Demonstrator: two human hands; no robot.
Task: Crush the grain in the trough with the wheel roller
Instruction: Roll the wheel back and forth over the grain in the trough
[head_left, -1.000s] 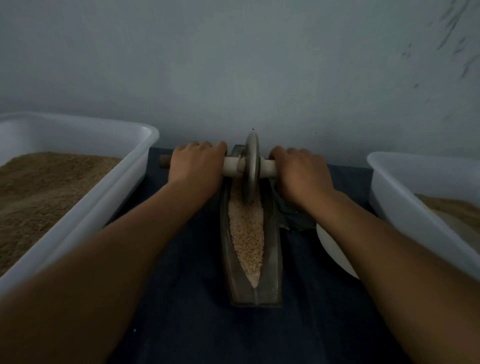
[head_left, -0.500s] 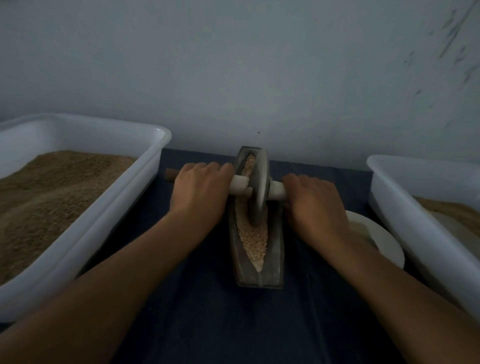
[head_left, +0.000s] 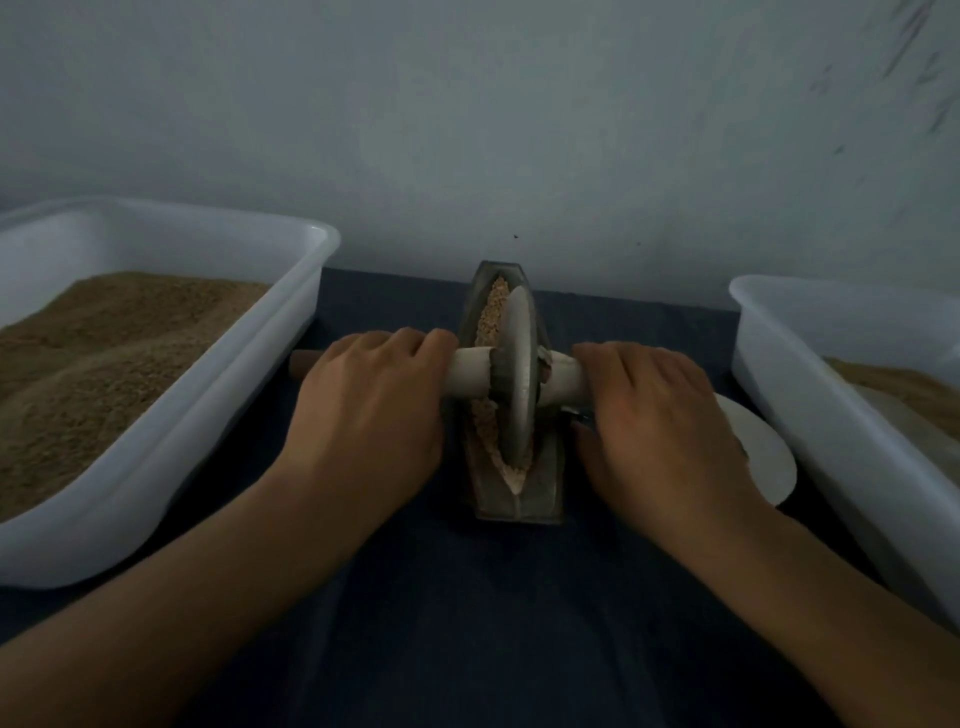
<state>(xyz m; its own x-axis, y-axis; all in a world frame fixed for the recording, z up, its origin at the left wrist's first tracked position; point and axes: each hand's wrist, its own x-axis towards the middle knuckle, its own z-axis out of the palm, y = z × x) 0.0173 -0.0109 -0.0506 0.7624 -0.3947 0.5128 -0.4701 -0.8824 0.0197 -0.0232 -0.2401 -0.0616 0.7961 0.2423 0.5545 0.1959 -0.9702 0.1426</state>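
A narrow boat-shaped metal trough (head_left: 548, 488) lies lengthwise on the dark cloth, holding pale grain (head_left: 493, 312). The wheel roller (head_left: 519, 379), a grey disc on a pale axle, stands in the trough's near half. My left hand (head_left: 369, 410) grips the axle left of the disc, with the brown axle end (head_left: 304, 364) sticking out beyond it. My right hand (head_left: 654, 421) grips the axle on the right side. Grain under the disc is hidden.
A white tub (head_left: 171, 467) full of brown grain stands at the left. Another white tub (head_left: 831, 415) with brown grain is at the right. A white plate (head_left: 763, 457) lies between the right tub and my right hand. A pale wall rises right behind the trough.
Both hands have drawn the wheel roller back along the trough from its far end toward me. Grain at the far end now shows.
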